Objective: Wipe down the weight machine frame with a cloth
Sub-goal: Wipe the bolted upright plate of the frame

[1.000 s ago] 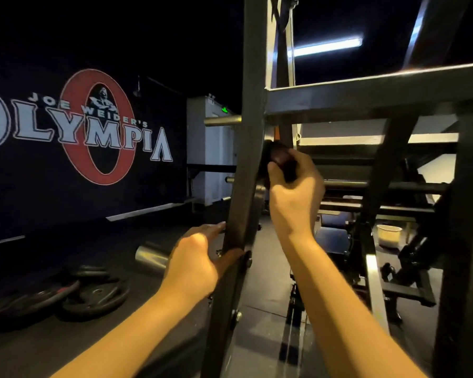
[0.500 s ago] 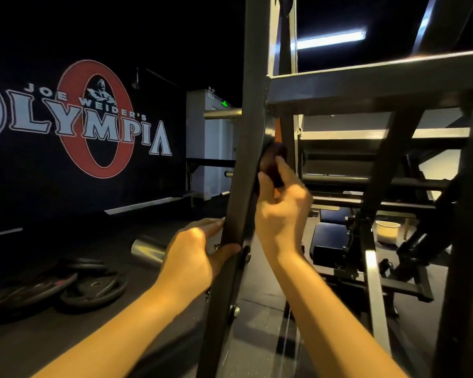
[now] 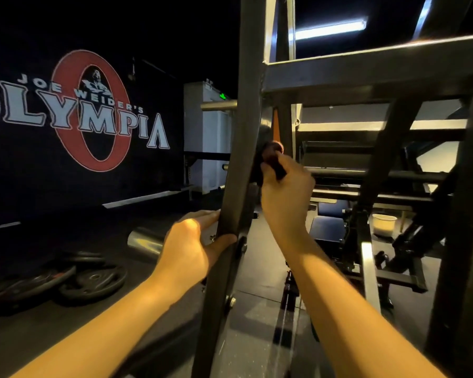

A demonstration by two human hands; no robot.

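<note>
A dark steel weight machine frame fills the right half of the head view; its slanted front upright (image 3: 243, 148) runs from top centre down to the floor. My left hand (image 3: 187, 251) grips this upright at mid height, thumb across the near face and fingers behind it. My right hand (image 3: 284, 193) holds a dark bunched cloth (image 3: 268, 159) against the inner right side of the same upright, just below the horizontal crossbar (image 3: 366, 75). Most of the cloth is hidden by the post and my fingers.
Black weight plates (image 3: 90, 282) lie on the floor at the lower left beside a metal cylinder (image 3: 145, 241). A blue padded seat (image 3: 328, 227) and a pale bucket (image 3: 384, 223) sit behind the frame. A dark wall with a logo stands to the left.
My right hand with the cloth has moved down the inner side of the upright and sits a little lower than a second ago. My left hand keeps the same grip.
</note>
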